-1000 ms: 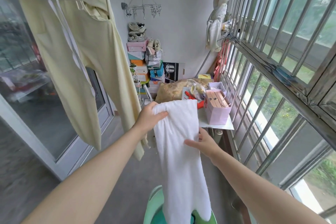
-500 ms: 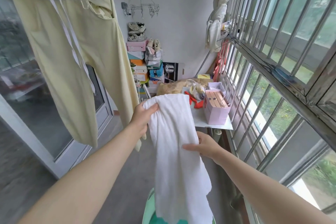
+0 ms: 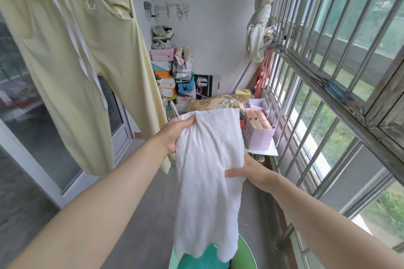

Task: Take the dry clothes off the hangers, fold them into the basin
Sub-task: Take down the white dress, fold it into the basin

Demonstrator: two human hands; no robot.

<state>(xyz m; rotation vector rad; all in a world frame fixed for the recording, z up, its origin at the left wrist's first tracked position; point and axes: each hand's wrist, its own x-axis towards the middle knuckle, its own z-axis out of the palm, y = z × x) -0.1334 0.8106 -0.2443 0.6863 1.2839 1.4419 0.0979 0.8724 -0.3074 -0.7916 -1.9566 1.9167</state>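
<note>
A white garment (image 3: 207, 177) hangs lengthwise in front of me, its lower edge dangling just above the green basin (image 3: 247, 253) at the bottom. My left hand (image 3: 175, 132) grips its upper left corner, thumb on top. At its right edge, about halfway down, my right hand (image 3: 244, 169) pinches the cloth, with most of the fingers hidden behind the fabric. Pale yellow trousers (image 3: 72, 67) with white drawstrings hang from a wire hanger (image 3: 91, 0) at the upper left.
A small table (image 3: 265, 152) ahead carries a pink box (image 3: 259, 133) and a brown bag. Stacked shoe boxes (image 3: 166, 76) with shoes stand against the back wall. Metal window bars (image 3: 328, 85) run along the right; a glass door (image 3: 39, 129) lines the left.
Both hands lowered slightly with the white garment, and the cloth now bunches more between them. The yellow trousers have swung a little to the right in view.
</note>
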